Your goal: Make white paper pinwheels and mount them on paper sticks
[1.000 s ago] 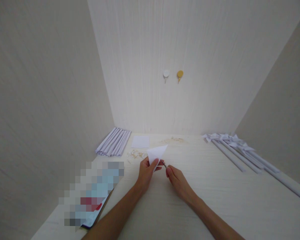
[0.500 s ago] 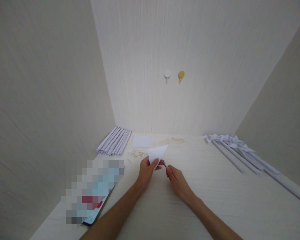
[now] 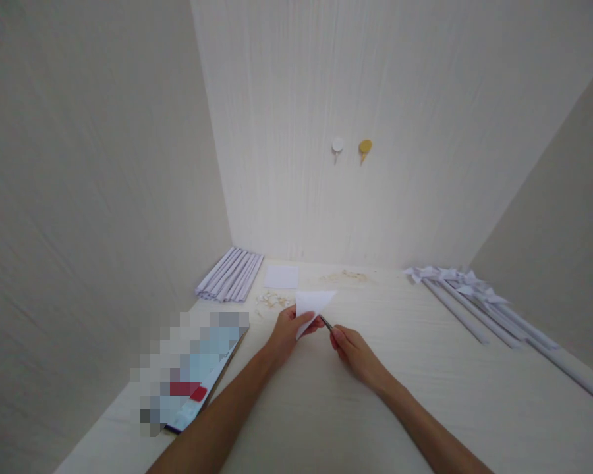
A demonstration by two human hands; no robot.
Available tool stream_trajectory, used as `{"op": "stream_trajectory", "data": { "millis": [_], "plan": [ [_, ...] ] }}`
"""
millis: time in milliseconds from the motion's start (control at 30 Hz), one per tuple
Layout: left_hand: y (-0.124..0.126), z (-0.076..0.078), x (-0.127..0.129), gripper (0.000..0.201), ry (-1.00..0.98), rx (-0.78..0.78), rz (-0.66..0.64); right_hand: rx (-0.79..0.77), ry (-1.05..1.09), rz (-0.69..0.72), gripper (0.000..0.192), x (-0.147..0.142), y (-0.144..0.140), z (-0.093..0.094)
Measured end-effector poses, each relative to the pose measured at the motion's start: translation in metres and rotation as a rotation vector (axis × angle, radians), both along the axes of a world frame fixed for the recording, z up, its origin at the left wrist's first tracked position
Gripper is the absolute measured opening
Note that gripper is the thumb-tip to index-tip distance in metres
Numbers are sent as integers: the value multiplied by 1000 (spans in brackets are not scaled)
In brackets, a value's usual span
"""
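Observation:
My left hand (image 3: 287, 332) pinches a sheet of white paper (image 3: 312, 303) folded into a triangle, thumb on its near face. One pointed corner reaches out to the right. In my right hand (image 3: 348, 347) is a slim, dark metal tool (image 3: 327, 322), its handle hidden in the closed fingers. The tool's tip points up and left and is close to the paper's lower edge, by my left fingertips. Whether it touches the paper I cannot tell. Behind the left hand lie small white and gold pieces (image 3: 273, 300) and a flat white paper square (image 3: 281, 277).
White rolled paper sticks (image 3: 230, 276) lie stacked at the back left. White paper pinwheels (image 3: 467, 280) on sticks line the right side. A partly blurred phone-like device (image 3: 217, 365) rests at left. White and gold hooks (image 3: 365, 147) are on the back wall.
The folded paper has turned slightly, so its top edge is now nearly level. The tool's metal part shows more clearly beside it. The whole view has shifted a little.

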State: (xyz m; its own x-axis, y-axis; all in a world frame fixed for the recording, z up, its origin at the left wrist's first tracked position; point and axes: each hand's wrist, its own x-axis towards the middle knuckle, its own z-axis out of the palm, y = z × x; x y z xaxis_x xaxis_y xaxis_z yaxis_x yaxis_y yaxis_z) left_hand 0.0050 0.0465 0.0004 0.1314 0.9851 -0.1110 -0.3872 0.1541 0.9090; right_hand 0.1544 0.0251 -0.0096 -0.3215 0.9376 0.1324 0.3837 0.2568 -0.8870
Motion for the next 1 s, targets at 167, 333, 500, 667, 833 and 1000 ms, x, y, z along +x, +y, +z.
{"op": "stream_trajectory", "data": {
  "millis": [167, 333, 500, 667, 833, 1000],
  "plan": [
    [2, 3, -12, 17, 37, -11, -73, -61, -15, 69, 40, 2, 2, 2],
    [0, 4, -14, 21, 53, 2, -116, -37, -40, 105, 41, 2, 5, 1],
    [0, 4, -15, 21, 29, 9, -141, -41, -62, 114, 41, 3, 4, 1],
    [2, 4, -17, 23, 4, 4, -161, -60, -68, 109, 41, 2, 2, 4],
    [3, 2, -19, 20, -13, 3, -170, -73, -75, 104, 40, 1, 2, 5],
    [4, 1, -19, 22, 4, 15, -167, -57, -94, 112, 39, 2, 2, 6]
  ]
}}
